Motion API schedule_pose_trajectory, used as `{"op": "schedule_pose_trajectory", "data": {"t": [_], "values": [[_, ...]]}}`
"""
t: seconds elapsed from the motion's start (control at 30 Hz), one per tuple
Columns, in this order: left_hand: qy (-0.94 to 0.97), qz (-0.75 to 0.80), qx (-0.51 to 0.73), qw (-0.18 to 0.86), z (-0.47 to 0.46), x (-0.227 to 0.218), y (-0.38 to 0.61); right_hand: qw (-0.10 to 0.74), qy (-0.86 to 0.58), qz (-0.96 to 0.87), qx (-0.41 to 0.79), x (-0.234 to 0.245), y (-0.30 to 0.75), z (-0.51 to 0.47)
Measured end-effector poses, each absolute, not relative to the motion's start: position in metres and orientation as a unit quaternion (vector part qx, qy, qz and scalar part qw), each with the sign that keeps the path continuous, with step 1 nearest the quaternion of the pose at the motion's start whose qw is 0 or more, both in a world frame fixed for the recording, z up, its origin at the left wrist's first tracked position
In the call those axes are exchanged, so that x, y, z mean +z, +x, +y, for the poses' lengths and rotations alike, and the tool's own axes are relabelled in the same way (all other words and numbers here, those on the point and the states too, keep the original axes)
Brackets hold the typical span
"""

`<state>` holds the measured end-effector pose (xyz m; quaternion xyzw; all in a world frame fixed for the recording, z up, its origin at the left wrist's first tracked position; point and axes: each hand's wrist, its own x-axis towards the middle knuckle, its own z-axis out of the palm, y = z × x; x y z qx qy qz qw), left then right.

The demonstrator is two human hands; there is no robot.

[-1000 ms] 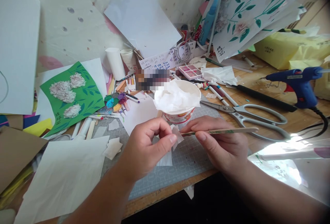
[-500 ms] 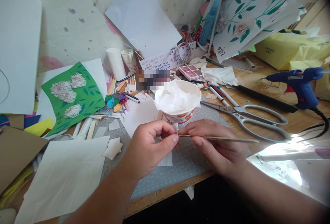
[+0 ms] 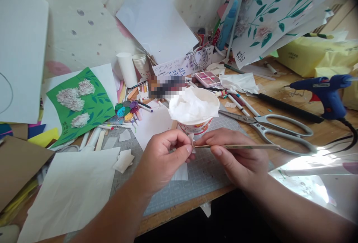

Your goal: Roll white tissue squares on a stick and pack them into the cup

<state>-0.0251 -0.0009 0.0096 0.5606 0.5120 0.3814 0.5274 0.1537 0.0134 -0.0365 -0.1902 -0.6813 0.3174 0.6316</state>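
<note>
My left hand [image 3: 163, 159] pinches a small scrap of white tissue paper [image 3: 191, 138] between thumb and fingers, over a grey cutting mat [image 3: 195, 183]. My right hand [image 3: 237, 157] grips a thin wooden stick [image 3: 246, 146] that lies level, its tip at the scrap. Just behind both hands stands a paper cup [image 3: 195, 125] filled with white tissue [image 3: 192, 107].
Large scissors [image 3: 268, 127] lie right of the cup, a blue glue gun [image 3: 324, 92] farther right. A green card with paper flowers [image 3: 78, 103], markers, paper cups [image 3: 131, 68] and loose sheets crowd the left and back. A white sheet [image 3: 69, 194] lies front left.
The tissue scrap has been drawn tighter into my left fingers, with less of it showing. The stick stays level with its tip against the scrap. The view shifted slightly.
</note>
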Motion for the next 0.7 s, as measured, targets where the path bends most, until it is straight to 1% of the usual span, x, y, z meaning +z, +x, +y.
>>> {"op": "schedule_pose_trajectory", "data": {"t": [0.13,0.4,0.7], "values": [[0.575,0.506,0.37,0.526,-0.0008,0.0087,-0.0252,0.639,-0.189,-0.663,0.342,-0.0374,0.155,0.0138],[0.596,0.503,0.366,0.508,0.0005,0.0095,-0.0268,0.641,-0.195,-0.689,0.278,-0.0348,0.1554,0.0133],[0.578,0.515,0.395,0.495,-0.0004,0.0079,-0.0299,0.67,-0.226,-0.646,0.288,-0.043,0.1532,0.0135]]}}
